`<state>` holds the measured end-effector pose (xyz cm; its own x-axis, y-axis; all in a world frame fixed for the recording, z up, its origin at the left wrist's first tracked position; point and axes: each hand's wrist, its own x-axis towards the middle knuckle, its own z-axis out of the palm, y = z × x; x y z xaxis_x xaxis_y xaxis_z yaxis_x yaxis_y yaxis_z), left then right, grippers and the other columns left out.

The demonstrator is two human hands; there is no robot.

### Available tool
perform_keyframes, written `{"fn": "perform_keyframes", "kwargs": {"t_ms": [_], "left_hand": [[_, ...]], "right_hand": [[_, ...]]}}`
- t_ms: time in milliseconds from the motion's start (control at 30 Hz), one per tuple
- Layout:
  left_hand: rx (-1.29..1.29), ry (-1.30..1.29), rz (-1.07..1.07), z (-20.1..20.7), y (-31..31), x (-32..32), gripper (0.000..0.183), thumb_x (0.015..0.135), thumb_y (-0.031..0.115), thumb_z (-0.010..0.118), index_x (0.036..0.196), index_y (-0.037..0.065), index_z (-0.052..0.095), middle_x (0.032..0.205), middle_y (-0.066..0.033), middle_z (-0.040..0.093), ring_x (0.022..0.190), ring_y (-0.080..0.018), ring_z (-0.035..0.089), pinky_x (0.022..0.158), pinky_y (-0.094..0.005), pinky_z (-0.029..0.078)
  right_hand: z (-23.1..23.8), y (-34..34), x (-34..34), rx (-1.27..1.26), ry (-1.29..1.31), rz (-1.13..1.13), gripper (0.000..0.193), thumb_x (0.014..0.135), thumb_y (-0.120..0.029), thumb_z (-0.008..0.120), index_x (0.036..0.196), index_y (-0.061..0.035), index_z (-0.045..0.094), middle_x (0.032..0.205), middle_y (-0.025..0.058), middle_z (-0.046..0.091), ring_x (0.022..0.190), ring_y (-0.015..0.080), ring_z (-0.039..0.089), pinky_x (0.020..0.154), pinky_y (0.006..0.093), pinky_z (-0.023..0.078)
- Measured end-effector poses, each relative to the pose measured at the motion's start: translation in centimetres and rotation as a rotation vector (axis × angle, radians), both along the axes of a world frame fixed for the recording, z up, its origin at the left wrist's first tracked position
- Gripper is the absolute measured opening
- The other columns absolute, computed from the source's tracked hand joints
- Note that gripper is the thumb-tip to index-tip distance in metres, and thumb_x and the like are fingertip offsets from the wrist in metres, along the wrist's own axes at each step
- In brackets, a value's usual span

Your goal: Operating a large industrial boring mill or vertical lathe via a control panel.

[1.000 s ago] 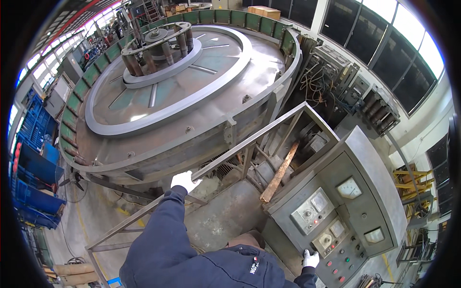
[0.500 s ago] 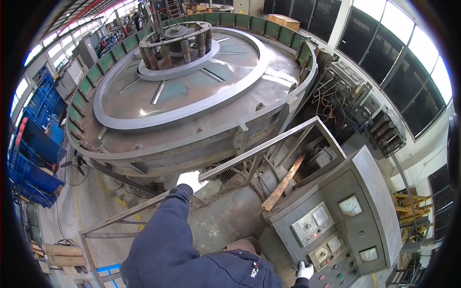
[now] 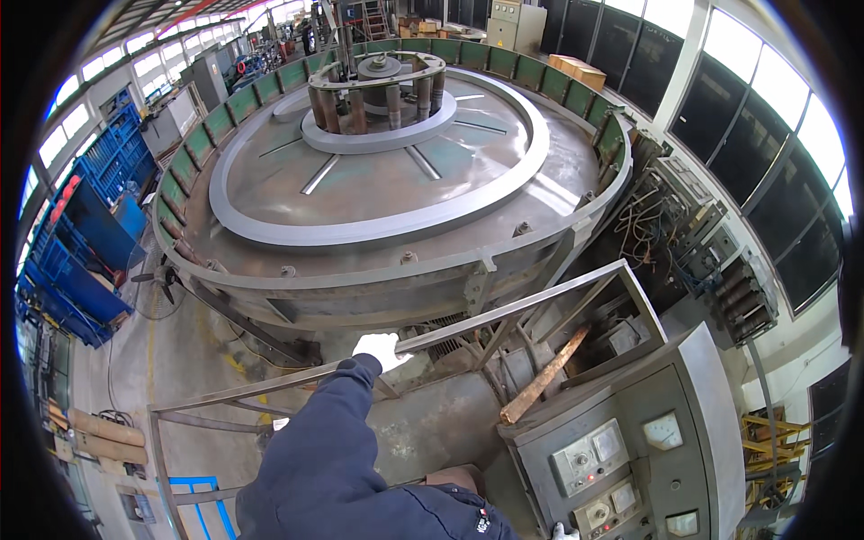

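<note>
Left hand (image 3: 380, 349), white-gloved, wraps the straight metal rail (image 3: 513, 307), probably for steadiness. Beyond it: round table (image 3: 378, 191), dull steel, shiny in patches. To its right: rough wooden plank (image 3: 544, 378), slantwise. Right hand (image 3: 564, 533) is frame-cut, grip cannot be told; beside it, grey console (image 3: 634, 399), face sloped, presumably for reading.

Turntable (image 3: 378, 200) beyond the railing (image 3: 522, 302); control cabinet (image 3: 630, 405) at right; plank (image 3: 545, 376) left of cabinet.

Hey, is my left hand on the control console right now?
No, your left hand rests on the metal railing, apart from the control console.
</note>
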<state>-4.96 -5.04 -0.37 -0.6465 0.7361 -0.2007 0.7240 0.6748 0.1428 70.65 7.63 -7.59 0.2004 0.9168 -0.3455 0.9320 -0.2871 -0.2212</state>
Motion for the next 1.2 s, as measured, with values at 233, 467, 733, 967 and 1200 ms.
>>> {"fn": "perform_keyframes", "kwargs": {"t_ms": [233,467,733,967,1200], "left_hand": [[0.0,-0.007,0.0,-0.5,-0.1,-0.3,0.067,0.093,0.075,0.066,0.106,0.01,0.074,0.098,-0.0174,0.079,0.094,-0.0373,0.077,0.085,-0.0495,0.06],[-0.027,-0.023,0.007,0.4,0.2,0.0,0.066,0.093,0.074,0.065,0.106,0.01,0.074,0.1,-0.0174,0.079,0.095,-0.0372,0.077,0.086,-0.0493,0.06],[-0.033,-0.025,0.003,0.5,0.2,-0.1,0.066,0.094,0.074,0.064,0.109,0.01,0.074,0.1,-0.0173,0.08,0.095,-0.037,0.077,0.086,-0.0493,0.06],[-0.036,-0.023,0.009,0.7,0.3,0.1,0.065,0.094,0.073,0.064,0.108,0.011,0.075,0.098,-0.0168,0.08,0.094,-0.0362,0.078,0.086,-0.0487,0.06],[-0.019,-0.004,0.001,0.0,0.0,-0.1,0.064,0.094,0.073,0.065,0.106,0.011,0.075,0.098,-0.0164,0.08,0.094,-0.0361,0.077,0.085,-0.0484,0.061]], "right_hand": [[-0.8,0.3,0.5,0.019,-0.005,0.035,0.078,0.088,-0.062,0.083,0.123,0.0077,0.074,0.122,0.0282,0.077,0.116,0.0434,0.072,0.105,0.0476,0.056],[-0.5,0.2,0.6,0.043,0.044,0.054,0.07,0.089,-0.055,0.085,0.122,0.0069,0.075,0.119,0.0272,0.078,0.111,0.0427,0.073,0.102,0.0475,0.056],[-1.6,0.7,1.8,-0.002,0.091,0.042,0.072,0.089,-0.055,0.084,0.122,0.0077,0.074,0.118,0.0283,0.077,0.112,0.0426,0.072,0.102,0.048,0.055],[-1.3,0.8,1.6,-0.008,0.025,0.063,0.075,0.088,-0.057,0.084,0.123,0.0081,0.074,0.121,0.0294,0.076,0.115,0.0449,0.071,0.103,0.049,0.054],[-0.9,0.6,1.2,-0.002,0.053,0.06,0.075,0.089,-0.057,0.084,0.124,0.0079,0.074,0.122,0.0295,0.076,0.116,0.0449,0.071,0.104,0.0489,0.054]]}}
